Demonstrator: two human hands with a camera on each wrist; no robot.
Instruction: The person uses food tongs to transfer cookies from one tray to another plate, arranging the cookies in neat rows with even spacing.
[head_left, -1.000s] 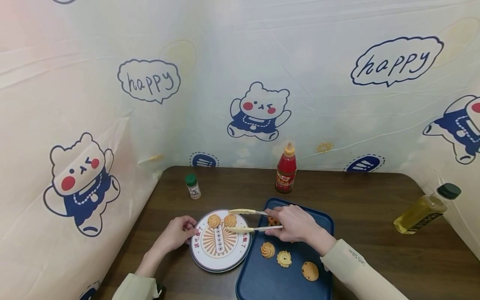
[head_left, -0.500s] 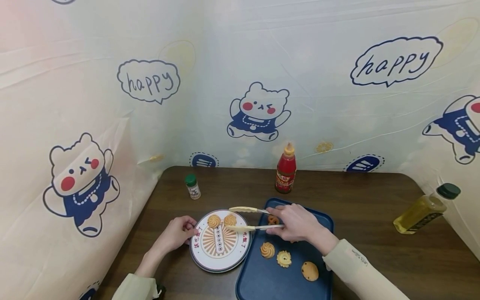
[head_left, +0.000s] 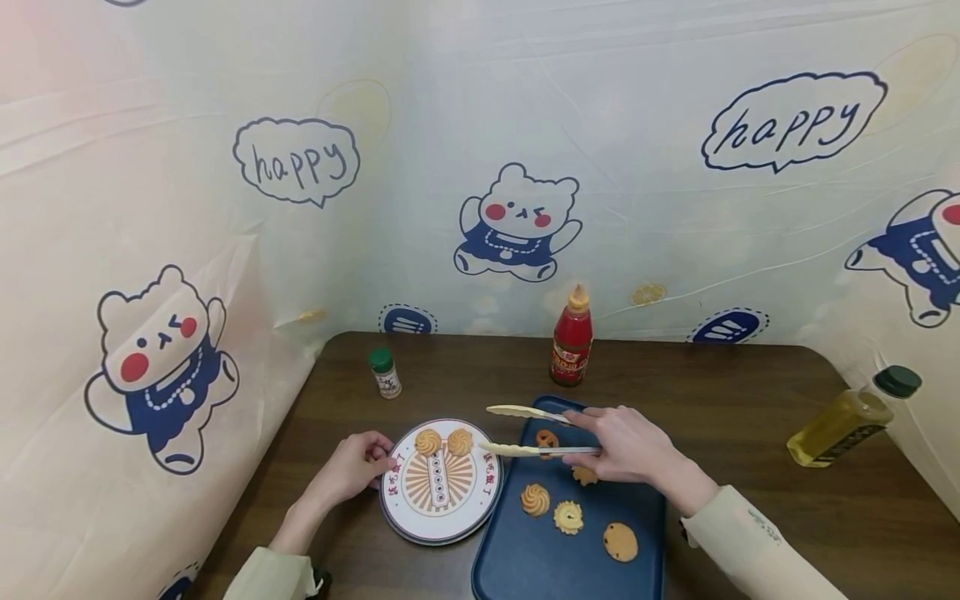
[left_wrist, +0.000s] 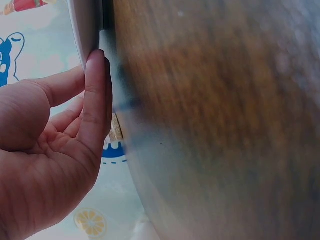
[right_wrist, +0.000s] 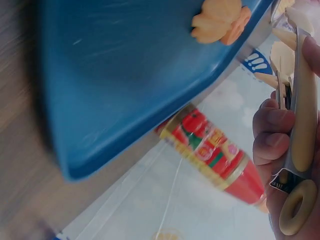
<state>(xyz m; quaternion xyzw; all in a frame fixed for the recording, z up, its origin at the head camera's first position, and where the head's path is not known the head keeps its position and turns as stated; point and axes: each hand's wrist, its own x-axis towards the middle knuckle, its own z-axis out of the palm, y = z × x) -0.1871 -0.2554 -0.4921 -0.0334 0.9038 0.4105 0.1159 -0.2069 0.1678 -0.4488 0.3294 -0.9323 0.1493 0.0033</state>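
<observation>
Carrying the setup: brown wood-grain worktop (head_left: 712, 400). Dark-blue rectangular tray (head_left: 525, 554), just beside stacked round white plates (head_left: 438, 525). Right grip (head_left: 630, 450) curled round cream-and-silver tongs (head_left: 525, 451), arms spread; left grip (head_left: 357, 462) pinching plate rim. Five golden-brown biscuits (head_left: 536, 500) visible in tray, two golden swirl biscuits (head_left: 428, 442) on top plate.

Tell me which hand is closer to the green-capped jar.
Left. The left hand grips the plate, in front of the jar; the right hand holds tongs over the tray, farther right.
</observation>
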